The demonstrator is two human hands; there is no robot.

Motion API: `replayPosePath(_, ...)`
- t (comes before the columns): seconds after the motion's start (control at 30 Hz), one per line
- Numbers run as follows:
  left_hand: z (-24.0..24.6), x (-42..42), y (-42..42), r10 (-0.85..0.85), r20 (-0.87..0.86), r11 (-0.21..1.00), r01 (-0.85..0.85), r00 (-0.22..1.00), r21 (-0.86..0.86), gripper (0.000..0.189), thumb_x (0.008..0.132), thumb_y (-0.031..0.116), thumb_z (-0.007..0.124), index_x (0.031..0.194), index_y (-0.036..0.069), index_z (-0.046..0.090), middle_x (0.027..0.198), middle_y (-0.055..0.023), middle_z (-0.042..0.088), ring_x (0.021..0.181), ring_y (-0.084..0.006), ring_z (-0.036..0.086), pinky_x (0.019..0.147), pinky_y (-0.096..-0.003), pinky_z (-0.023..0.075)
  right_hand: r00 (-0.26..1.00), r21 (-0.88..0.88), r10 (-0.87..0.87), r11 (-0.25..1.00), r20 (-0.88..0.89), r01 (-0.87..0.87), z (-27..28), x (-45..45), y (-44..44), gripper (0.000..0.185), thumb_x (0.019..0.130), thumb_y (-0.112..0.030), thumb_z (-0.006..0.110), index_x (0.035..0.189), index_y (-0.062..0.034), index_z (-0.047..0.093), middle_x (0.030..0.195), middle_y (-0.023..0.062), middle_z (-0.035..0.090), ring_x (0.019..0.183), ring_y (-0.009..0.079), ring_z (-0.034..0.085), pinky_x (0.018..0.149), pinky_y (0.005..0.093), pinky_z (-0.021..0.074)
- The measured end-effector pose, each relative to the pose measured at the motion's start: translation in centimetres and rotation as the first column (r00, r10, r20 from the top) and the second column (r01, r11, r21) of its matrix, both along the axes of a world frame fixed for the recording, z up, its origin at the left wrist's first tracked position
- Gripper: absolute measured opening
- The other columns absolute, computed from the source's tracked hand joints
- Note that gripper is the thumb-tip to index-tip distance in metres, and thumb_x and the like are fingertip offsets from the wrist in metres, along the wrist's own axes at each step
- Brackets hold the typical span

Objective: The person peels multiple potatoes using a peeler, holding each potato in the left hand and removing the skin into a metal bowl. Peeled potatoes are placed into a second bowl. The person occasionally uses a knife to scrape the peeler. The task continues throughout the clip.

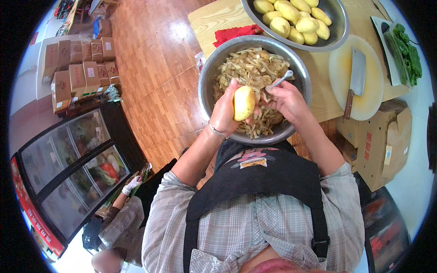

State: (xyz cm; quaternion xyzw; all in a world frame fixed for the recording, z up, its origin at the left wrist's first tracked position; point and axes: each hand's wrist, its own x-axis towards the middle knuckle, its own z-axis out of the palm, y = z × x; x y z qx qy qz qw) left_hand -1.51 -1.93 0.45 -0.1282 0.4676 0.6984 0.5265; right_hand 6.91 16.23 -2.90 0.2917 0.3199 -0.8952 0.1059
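A peeled yellow potato [244,103] rests in my left hand [223,111], gripped between thumb and fingers over a metal bowl [203,80]. My right hand [288,101] holds a small peeler or spoon-like metal tool [284,77], its rounded head pointing up and away from me. The tool's exact kind is not plain. Potato peelings [252,66] fill much of the bowl beneath both hands, and a few brownish, unpeeled-looking potatoes [263,54] show among them. The fingers of my left hand are partly hidden behind the potato.
Beyond the bowl, a larger metal basin [251,17] holds several peeled potatoes on a wooden table [211,17], beside a red cloth [237,34]. A cleaver [356,75] lies on a round cutting board [338,68]. Green peppers [406,51] and a cardboard box [379,150] are rightward; a gloved co-worker's hand [131,185] is left.
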Motion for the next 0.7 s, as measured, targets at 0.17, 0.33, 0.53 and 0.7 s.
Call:
replayPosePath(0.17,-2.8,1.0,-0.5,0.069,-0.044,0.992,-0.073,0.997,-0.102,0.050,0.100,0.053,0.043,0.101,0.008,0.062,0.080,-0.0058,0.065,0.061,-0.0153,0.062,0.048,-0.0298,0.0487,0.895,0.557,0.173,0.825,-0.411,0.097,1.6,0.3,-3.0,0.011,0.086,-0.002,0.067,0.094,-0.0064,0.060,0.109,0.0072,0.066,0.102,0.0149,0.061,0.091,0.0302,0.0482)
replayPosePath(0.33,-0.3,1.1,-0.5,-0.095,-0.130,0.966,0.060,0.987,-0.250,0.049,0.100,0.052,0.045,0.102,0.006,0.063,0.078,-0.0044,0.064,0.060,-0.0136,0.061,0.047,-0.0276,0.0467,0.980,0.544,0.154,0.837,-0.128,-0.061,2.4,-0.6,-1.1,0.020,0.088,-0.008,0.067,0.106,-0.0024,0.066,0.102,0.0055,0.069,0.093,0.0138,0.063,0.081,0.0301,0.0519)
replayPosePath(0.53,-0.7,0.7,0.0,0.082,0.031,0.996,-0.081,0.996,-0.029,0.052,0.101,0.053,0.038,0.098,0.006,0.062,0.075,-0.0067,0.063,0.060,-0.0183,0.061,0.041,-0.0285,0.0386,0.979,0.402,0.078,0.916,-0.186,0.004,0.7,0.2,-1.3,0.011,0.090,-0.006,0.064,0.101,-0.0058,0.060,0.113,0.0107,0.066,0.095,0.0157,0.064,0.081,0.0295,0.0522)
replayPosePath(0.7,-1.0,1.4,0.4,0.099,-0.010,0.989,-0.099,0.995,-0.113,0.045,0.100,0.049,0.041,0.098,0.008,0.060,0.076,-0.0068,0.063,0.058,-0.0179,0.060,0.041,-0.0267,0.0396,0.959,0.479,0.092,0.876,-0.269,0.051,1.8,0.1,-4.2,0.021,0.090,-0.010,0.064,0.110,-0.0021,0.062,0.104,0.0048,0.066,0.094,0.0153,0.063,0.088,0.0306,0.0498)
